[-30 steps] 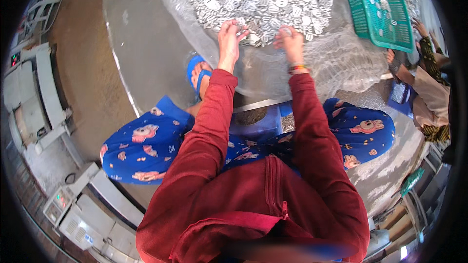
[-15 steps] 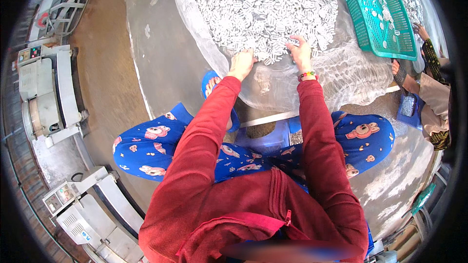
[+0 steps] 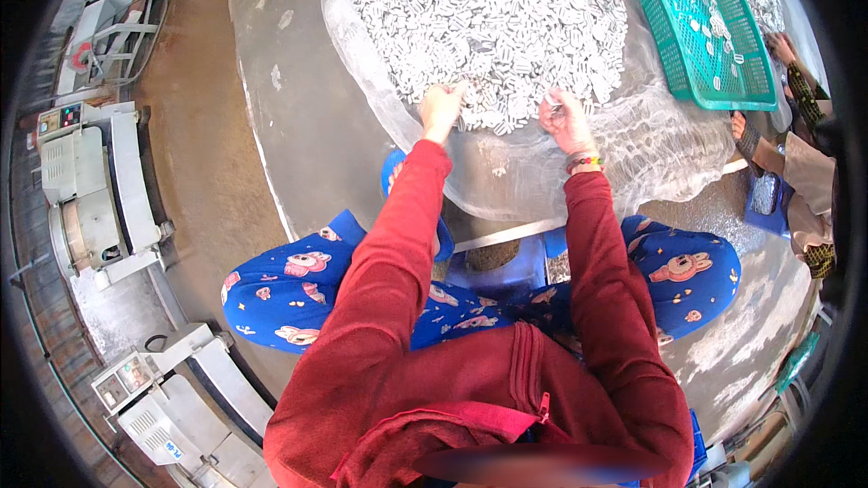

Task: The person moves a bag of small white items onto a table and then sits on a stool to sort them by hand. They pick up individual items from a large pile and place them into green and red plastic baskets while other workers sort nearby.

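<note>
- Left hand (image 3: 442, 108): fingers curled at the near-left edge of the pile (image 3: 488, 18); whether they grip anything, I cannot tell.
- The pile: small pale striped pieces (image 3: 511, 59) on a mesh sheet (image 3: 653, 146), long axes pointing every way.
- Right hand (image 3: 562, 116): at the pile's near-right edge, fingers bent nearly together, perhaps on a piece.
- Green basket (image 3: 737, 104): right of the pile, scattered pieces inside.
- Blue container (image 3: 765, 220): farther right of the pile, glinting contents.

Bright, diffuse light nearly bleaches the far pile of small pieces (image 3: 493, 27). Fisheye distortion curves the machines (image 3: 77, 163) at left, corners fall black, and a smear (image 3: 542, 465) blurs the near edge.
</note>
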The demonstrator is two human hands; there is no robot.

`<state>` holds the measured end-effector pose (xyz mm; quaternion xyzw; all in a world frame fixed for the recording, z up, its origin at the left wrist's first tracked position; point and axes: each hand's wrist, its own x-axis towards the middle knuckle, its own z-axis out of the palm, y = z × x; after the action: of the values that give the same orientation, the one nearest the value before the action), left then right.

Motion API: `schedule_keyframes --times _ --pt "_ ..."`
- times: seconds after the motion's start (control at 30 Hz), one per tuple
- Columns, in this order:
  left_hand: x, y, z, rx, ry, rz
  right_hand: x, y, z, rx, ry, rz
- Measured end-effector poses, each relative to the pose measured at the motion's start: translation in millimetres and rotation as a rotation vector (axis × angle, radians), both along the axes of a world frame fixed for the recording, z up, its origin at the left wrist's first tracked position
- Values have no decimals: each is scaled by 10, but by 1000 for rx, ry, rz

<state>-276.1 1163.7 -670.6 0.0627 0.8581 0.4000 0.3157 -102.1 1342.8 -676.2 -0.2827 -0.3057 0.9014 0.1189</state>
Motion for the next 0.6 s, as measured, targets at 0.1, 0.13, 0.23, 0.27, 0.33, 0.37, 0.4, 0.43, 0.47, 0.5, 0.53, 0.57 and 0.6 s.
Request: schedule_keyframes --times 0.1,0.13,0.23,0.27,0.33,0.37,0.4,0.43,0.47,0.5,0.53,0.57,0.6 --pt "82 151 -115 -405 429 -294 137 114 155 -85 337 107" --pt "78 179 -119 -305 486 -265 154 145 183 -63 278 163" --pt "2 156 -35 -17 486 -226 168 258 226 -31 197 256" --pt "-34 97 22 158 169 -129 142 261 219 51 89 258" --pt "-95 -66 153 568 -376 78 4 261 169 183 -71 324" --pt "-101 -145 214 674 -500 132 -112 219 115 268 -270 325" --pt "-72 -219 265 771 -530 138 -205 128 44 616 -344 339" --pt "-38 -264 304 850 -549 179 -269 21 -28 996 -450 275" --pt "-3 -291 334 967 -580 166 -339 -59 -100 1349 -596 238" --pt "-1 -337 372 1052 -660 198 -339 -181 -172 1438 -678 234" --pt "0 -356 396 1101 -695 236 -337 -247 -228 1455 -695 271" --pt "0 -377 414 1183 -731 223 -348 -313 -273 1464 -695 334" --pt "-24 -387 425 1254 -753 223 -357 -343 -299 1473 -719 400"
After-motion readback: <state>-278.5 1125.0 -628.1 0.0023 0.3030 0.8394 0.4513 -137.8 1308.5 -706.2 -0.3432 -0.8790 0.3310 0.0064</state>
